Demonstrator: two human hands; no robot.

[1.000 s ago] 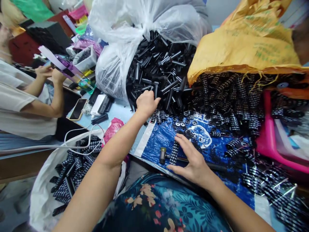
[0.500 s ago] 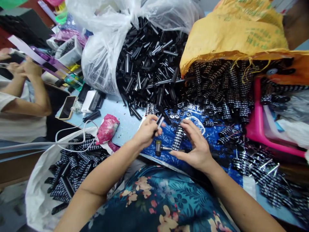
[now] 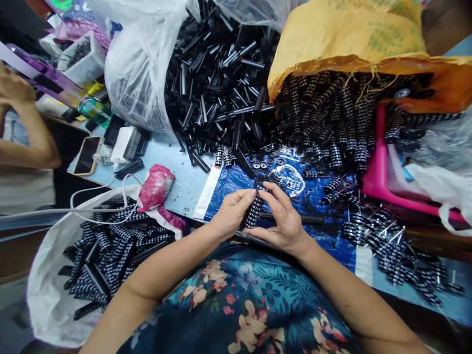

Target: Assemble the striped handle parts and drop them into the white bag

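Both hands meet over the front of the blue plastic sheet [image 3: 228, 189]. Between them is a black roller with white characters [image 3: 253, 212], tilted and close to my body. My left hand [image 3: 234, 211] pinches its upper left side. My right hand [image 3: 282, 216] grips it from the right, with fingers at the top and the thumb near the lower end. Small black rings [image 3: 261, 165] lie just beyond the hands. Behind them spreads a heap of black plastic tubes [image 3: 221, 88].
A white sack of rollers [image 3: 44, 295] stands at left. A pink bundle [image 3: 157, 187], cable and phone [image 3: 86, 155] lie nearby. A yellow sack [image 3: 346, 34], pink bin [image 3: 381, 182] and loose rollers [image 3: 401, 260] occupy the right. Another person's arm [image 3: 33, 123] shows at far left.
My hands have come together and now hold the roller between them. The dark piece in my left hand is no longer separately visible. The view has shifted, moving the surroundings left and up.
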